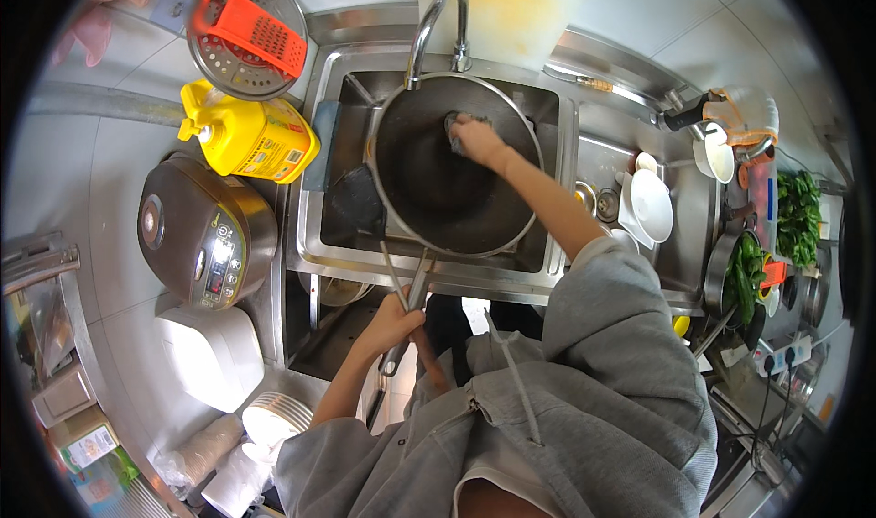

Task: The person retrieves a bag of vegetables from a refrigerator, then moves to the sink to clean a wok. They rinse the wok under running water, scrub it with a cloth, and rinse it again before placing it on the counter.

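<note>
A dark wok (438,182) lies across the left basin of a steel double sink (554,265), beneath a curved chrome faucet (438,11). My right hand (477,138) reaches into it and presses a grey scouring pad (453,134), partly hidden by the fingers, against its inner surface. Near the sink's front edge, my left hand (397,323) is closed around the wok's handle (393,362) and also holds a thin stick-like utensil (392,271) whose kind I cannot tell. Below the wok's left rim, a dark object (356,200) shows in the basin.
White bowls (650,206) sit in the right basin. On the left stand a yellow detergent jug (253,134), a rice cooker (205,230) and a red grater (260,35) on a perforated steel disc (205,73). A knife (595,84) lies behind the right basin; green peppers (744,271) are farther right.
</note>
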Motion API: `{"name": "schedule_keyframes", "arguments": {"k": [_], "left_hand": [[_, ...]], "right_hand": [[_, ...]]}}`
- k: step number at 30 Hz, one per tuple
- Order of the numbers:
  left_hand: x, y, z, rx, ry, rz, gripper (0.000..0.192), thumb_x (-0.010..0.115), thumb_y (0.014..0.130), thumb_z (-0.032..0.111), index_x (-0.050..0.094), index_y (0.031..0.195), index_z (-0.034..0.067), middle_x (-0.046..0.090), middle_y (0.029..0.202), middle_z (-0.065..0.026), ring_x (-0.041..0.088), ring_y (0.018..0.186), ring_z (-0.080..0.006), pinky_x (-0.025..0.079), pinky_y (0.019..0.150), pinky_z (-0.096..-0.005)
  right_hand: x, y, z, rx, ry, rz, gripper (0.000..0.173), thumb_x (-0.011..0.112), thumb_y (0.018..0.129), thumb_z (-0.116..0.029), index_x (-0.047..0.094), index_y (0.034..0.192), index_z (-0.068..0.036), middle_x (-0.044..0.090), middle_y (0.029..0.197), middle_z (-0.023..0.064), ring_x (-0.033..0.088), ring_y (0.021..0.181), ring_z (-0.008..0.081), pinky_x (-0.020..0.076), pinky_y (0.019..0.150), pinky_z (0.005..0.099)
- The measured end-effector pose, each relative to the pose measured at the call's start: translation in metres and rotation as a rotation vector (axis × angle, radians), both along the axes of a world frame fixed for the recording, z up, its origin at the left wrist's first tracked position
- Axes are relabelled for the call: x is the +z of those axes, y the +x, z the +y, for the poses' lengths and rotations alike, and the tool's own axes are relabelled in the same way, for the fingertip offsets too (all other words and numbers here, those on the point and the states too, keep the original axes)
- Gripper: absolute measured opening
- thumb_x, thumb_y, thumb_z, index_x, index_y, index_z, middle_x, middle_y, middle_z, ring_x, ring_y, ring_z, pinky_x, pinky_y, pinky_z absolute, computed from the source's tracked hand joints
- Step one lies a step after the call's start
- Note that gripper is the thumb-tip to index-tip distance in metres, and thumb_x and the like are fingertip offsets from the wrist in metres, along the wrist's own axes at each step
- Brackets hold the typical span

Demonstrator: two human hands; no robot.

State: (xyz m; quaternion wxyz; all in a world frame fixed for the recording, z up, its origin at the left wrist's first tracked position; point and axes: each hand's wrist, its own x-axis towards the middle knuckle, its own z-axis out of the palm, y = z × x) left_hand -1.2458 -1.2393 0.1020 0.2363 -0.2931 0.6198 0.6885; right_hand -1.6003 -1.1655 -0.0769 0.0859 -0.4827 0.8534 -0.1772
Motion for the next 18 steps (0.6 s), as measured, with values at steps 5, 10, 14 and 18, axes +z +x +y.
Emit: {"name": "schedule_keyframes", "arguments": {"k": [5, 10, 14, 18], "left_hand": [[-0.008, -0.024, -0.007, -0.026, -0.016, -0.014, 0.022, 0.055, 0.076, 0.010, 0.052, 0.094, -0.001, 0.053, 0.063, -0.0048, 0.052, 0.050, -0.0126, 0.041, 0.044, -0.0266], [-0.025, -0.035, -0.013, -0.042, 0.003, -0.004, 0.029, 0.054, 0.079, 0.013, 0.057, 0.103, -0.004, 0.055, 0.063, -0.0059, 0.052, 0.046, -0.0129, 0.042, 0.042, -0.0259], [-0.033, -0.043, -0.015, -0.071, 0.000, -0.021, 0.030, 0.057, 0.078, 0.015, 0.060, 0.101, -0.004, 0.056, 0.060, -0.0069, 0.054, 0.046, -0.0129, 0.041, 0.040, -0.0258], [-0.032, -0.047, -0.016, -0.136, -0.032, -0.052, 0.034, 0.058, 0.077, 0.016, 0.063, 0.105, -0.003, 0.057, 0.059, -0.0071, 0.055, 0.046, -0.0131, 0.041, 0.040, -0.0252]], "right_hand": [[0.021, 0.045, 0.005, 0.078, -0.210, -0.634, 0.022, 0.060, 0.067, -0.001, 0.067, 0.088, -0.003, 0.065, 0.085, 0.0198, 0.065, 0.083, 0.0319, 0.0509, 0.075, 0.0384], [0.090, 0.082, 0.001, -0.010, -0.642, -0.593, 0.030, 0.060, 0.070, 0.005, 0.060, 0.099, -0.002, 0.061, 0.098, 0.0124, 0.063, 0.086, 0.0273, 0.0495, 0.076, 0.0322], [0.119, 0.115, -0.027, 0.445, -0.574, -0.149, 0.029, 0.062, 0.068, 0.001, 0.062, 0.095, -0.009, 0.059, 0.100, 0.0080, 0.058, 0.093, 0.0284, 0.0496, 0.079, 0.0367], [0.117, 0.122, -0.063, 0.650, -0.429, 0.253, 0.009, 0.058, 0.073, -0.013, 0.058, 0.082, -0.010, 0.055, 0.089, 0.0037, 0.055, 0.089, 0.0208, 0.0477, 0.078, 0.0312]]}}
